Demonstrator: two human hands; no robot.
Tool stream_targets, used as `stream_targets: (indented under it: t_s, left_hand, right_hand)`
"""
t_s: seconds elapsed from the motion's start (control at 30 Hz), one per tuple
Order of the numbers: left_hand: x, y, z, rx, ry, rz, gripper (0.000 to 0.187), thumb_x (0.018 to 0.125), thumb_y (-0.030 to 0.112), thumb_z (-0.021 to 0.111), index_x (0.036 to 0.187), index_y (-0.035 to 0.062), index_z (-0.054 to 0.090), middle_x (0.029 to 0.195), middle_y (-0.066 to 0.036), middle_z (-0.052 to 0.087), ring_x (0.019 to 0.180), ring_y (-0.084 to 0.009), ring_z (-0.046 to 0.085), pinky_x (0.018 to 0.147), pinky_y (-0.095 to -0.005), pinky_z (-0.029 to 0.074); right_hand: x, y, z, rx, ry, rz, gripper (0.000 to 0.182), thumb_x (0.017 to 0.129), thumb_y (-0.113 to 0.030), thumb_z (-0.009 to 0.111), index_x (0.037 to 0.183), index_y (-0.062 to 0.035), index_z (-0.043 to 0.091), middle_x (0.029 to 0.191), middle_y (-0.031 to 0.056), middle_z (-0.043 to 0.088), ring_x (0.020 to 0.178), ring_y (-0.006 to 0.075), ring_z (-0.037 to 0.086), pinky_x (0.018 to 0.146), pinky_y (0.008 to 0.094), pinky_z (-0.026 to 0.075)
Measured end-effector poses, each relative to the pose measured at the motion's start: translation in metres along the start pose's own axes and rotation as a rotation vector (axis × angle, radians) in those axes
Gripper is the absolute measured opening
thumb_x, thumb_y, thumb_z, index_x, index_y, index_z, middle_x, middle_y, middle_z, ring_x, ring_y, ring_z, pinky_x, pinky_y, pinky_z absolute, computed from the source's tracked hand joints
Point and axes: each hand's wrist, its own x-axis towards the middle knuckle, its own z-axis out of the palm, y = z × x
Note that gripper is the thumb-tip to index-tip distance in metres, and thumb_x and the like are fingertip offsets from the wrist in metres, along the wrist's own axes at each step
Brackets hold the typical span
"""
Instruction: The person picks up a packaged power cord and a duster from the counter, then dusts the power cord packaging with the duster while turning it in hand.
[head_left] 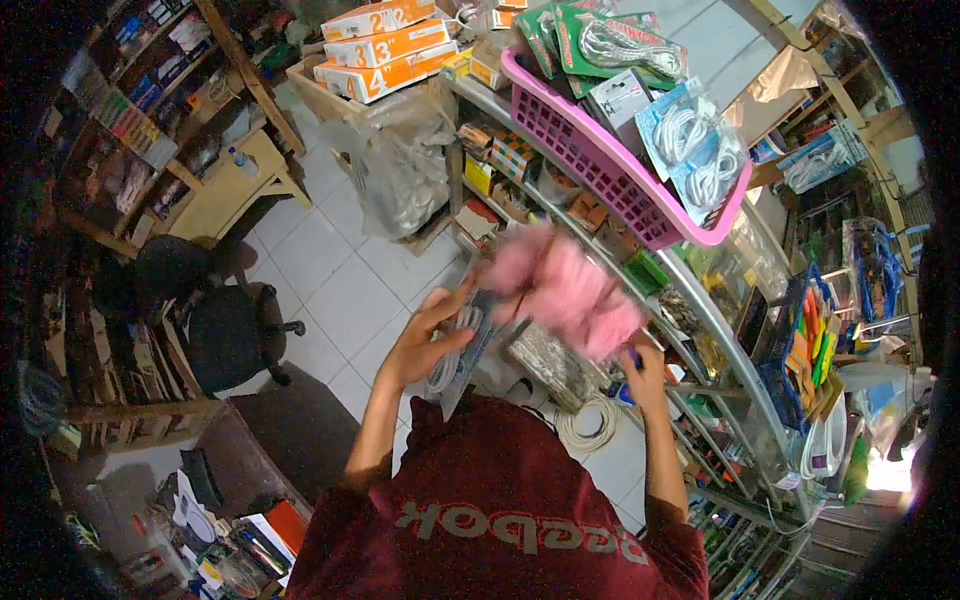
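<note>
A pink feather duster (pixel 565 285), motion-blurred into a fluffy, soft-edged cloud, sits at the middle of the view, above the glass shelving (pixel 700 310), and the right hand (pixel 643 365) grips its handle low down, fingers closed round it so that only a bit of blue shows at the grip. Just to its left, the left hand (pixel 430 340) holds a packaged cable (pixel 462 350), a flat clear plastic pack with a coil of white cord inside, fingers curled about its edge and the thumb on top. Judging by the blur, the dusting stroke is in hand, with the pack lifted for the feathers to reach it; the next move would call for a steady hold on the slippery plastic and a light sweep that does not knock the small goods on the shelf. Beneath the duster lies a greyish rectangular block (pixel 545 365) with a rough, speckled surface, and a loose coil of white cable (pixel 590 425) rests lower down. Above, a pink lattice-walled plastic basket (pixel 600 165) carries more bagged white cables and green-carded packs. Orange numbered cartons (pixel 385 45) stack at the far end, over a pale tiled floor (pixel 330 270).
</note>
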Motion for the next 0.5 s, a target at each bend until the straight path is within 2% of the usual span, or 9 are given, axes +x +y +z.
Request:
stream_targets:
  t_s: [0.1,0.13,0.23,0.27,0.37,0.4,0.5]
  left_hand:
    - [0.001,0.004,0.001,-0.050,-0.014,-0.025,0.069,0.073,0.002,0.063,0.137,0.0093,0.039,0.094,-0.004,0.045,0.089,-0.0163,0.042,0.086,-0.0249,0.034]
    - [0.000,0.006,-0.001,-0.007,-0.034,-0.039,0.068,0.074,0.003,0.063,0.137,0.0093,0.040,0.095,-0.004,0.045,0.089,-0.0166,0.042,0.086,-0.0255,0.034]
    - [0.000,0.011,0.003,0.058,-0.040,0.017,0.065,0.076,0.005,0.064,0.136,0.0089,0.041,0.095,-0.005,0.045,0.090,-0.0176,0.043,0.087,-0.0272,0.034]
    - [0.000,0.012,0.004,0.071,-0.034,0.053,0.064,0.076,0.006,0.064,0.136,0.0088,0.042,0.096,-0.005,0.046,0.090,-0.0180,0.043,0.087,-0.0277,0.034]
    - [-0.002,0.002,0.005,0.070,-0.058,0.052,0.062,0.076,0.005,0.064,0.135,0.0082,0.043,0.097,-0.005,0.046,0.090,-0.0190,0.044,0.088,-0.0283,0.034]
    - [-0.003,0.000,0.006,0.066,-0.052,0.057,0.062,0.076,0.006,0.064,0.134,0.0079,0.044,0.098,-0.005,0.046,0.091,-0.0194,0.044,0.089,-0.0287,0.035]
    - [-0.006,-0.011,0.006,0.065,-0.030,0.093,0.059,0.077,0.006,0.064,0.133,0.0072,0.046,0.100,-0.007,0.047,0.093,-0.0205,0.045,0.090,-0.0297,0.035]
  right_hand:
    - [0.001,-0.006,-0.006,0.186,-0.303,-0.162,0.029,0.077,-0.025,0.064,0.096,-0.0023,0.063,0.085,0.0191,0.064,0.078,0.0338,0.062,0.071,0.0402,0.046]
    - [-0.001,0.006,0.003,0.185,-0.220,-0.189,0.030,0.077,-0.024,0.063,0.096,-0.0015,0.063,0.084,0.0195,0.064,0.076,0.0337,0.063,0.069,0.0401,0.047]
    - [0.003,0.022,0.015,0.262,-0.041,0.072,0.031,0.079,-0.027,0.062,0.099,-0.0026,0.063,0.088,0.0185,0.064,0.081,0.0327,0.061,0.074,0.0396,0.045]
    - [0.004,0.021,0.018,0.132,0.062,0.189,0.034,0.081,-0.029,0.062,0.102,-0.0027,0.062,0.093,0.0174,0.063,0.087,0.0321,0.056,0.081,0.0381,0.041]
    - [0.006,0.017,0.011,0.190,0.153,0.343,0.035,0.082,-0.031,0.061,0.102,-0.0022,0.061,0.097,0.0165,0.062,0.090,0.0317,0.051,0.085,0.0372,0.037]
    - [0.003,0.014,0.006,0.129,0.120,0.288,0.034,0.081,-0.028,0.061,0.101,-0.0007,0.061,0.095,0.0173,0.063,0.088,0.0326,0.055,0.082,0.0381,0.041]
    - [-0.005,0.022,0.007,0.295,-0.112,-0.098,0.033,0.080,-0.026,0.061,0.101,0.0005,0.060,0.093,0.0186,0.064,0.087,0.0345,0.059,0.080,0.0392,0.044]
